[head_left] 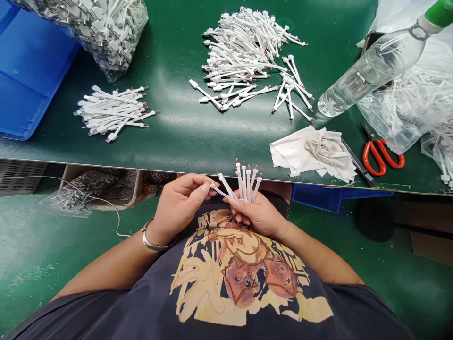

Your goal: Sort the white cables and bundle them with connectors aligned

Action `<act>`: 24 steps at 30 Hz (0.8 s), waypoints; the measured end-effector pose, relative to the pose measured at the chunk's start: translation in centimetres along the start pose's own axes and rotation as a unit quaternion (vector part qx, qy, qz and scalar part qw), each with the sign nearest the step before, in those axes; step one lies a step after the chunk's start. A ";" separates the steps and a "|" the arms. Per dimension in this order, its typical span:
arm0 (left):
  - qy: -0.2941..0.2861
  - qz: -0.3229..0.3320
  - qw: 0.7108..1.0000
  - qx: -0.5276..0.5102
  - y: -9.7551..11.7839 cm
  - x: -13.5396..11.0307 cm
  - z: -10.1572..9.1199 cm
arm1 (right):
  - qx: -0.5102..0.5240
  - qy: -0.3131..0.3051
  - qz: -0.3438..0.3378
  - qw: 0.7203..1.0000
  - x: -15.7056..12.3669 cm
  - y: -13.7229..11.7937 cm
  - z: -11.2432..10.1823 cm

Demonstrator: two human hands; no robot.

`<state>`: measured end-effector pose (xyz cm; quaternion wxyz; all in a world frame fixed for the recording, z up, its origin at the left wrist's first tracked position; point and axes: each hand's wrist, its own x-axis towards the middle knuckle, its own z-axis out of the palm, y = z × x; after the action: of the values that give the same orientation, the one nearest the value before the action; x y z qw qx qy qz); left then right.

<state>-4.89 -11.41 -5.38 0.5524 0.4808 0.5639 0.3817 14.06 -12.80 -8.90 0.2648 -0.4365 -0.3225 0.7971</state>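
Observation:
My right hand [260,215] is closed around a fanned bunch of short white cables [244,186], whose bare reddish wire ends point up and away from me. At the bunch's left side my left hand [186,198], with a silver bangle on its wrist, pinches the tip of one white cable [220,191] between thumb and forefinger. That cable's lower end runs into my right hand's grip. Both hands are just in front of the table edge, above my lap. The cables' other ends are hidden in my right palm.
On the green table [170,137] lie a large cable pile [244,52] and a smaller one [113,111]. A bag of connectors [116,33] and blue bin [28,80] stand left. At right are a water bottle [371,71], cloth [311,148], and red-handled scissors [377,156].

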 end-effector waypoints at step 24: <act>-0.137 0.207 0.944 0.219 1.1 2.1 -2.9 | 0.005 -0.096 0.002 0.995 0.0 0.1 -1.0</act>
<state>-7.52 -8.79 -4.62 0.4145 0.7438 0.4400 0.2853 14.94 -12.60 -9.36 0.2331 -0.3570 -0.3420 0.8374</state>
